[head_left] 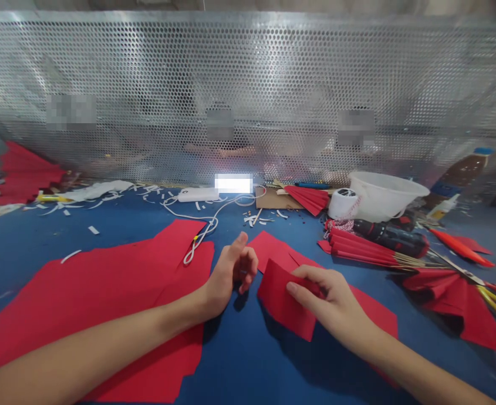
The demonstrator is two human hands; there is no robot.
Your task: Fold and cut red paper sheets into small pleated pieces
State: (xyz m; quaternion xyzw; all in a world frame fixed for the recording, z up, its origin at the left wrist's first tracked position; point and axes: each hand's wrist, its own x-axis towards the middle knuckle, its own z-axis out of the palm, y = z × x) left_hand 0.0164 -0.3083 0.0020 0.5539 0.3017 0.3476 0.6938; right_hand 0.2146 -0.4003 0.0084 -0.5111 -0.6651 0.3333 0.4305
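My right hand [330, 301] pinches a folded piece of red paper [282, 301] and lifts its near edge off the blue table [248, 360]. More of the red sheet [374, 312] lies flat under and behind that hand. My left hand [231, 273] hovers just left of the fold with its fingers loosely curled and its thumb up; nothing shows in it. Large red paper sheets [104, 292] lie under my left forearm.
A white cable [205, 225] crosses the big sheets. Folded red fans on sticks [366, 250], a dark power tool [393, 236], scissors [459, 267], a white bowl [385, 194], a string spool [343, 203] and a bottle [463, 177] crowd the right. A perforated metal screen [248, 95] stands behind.
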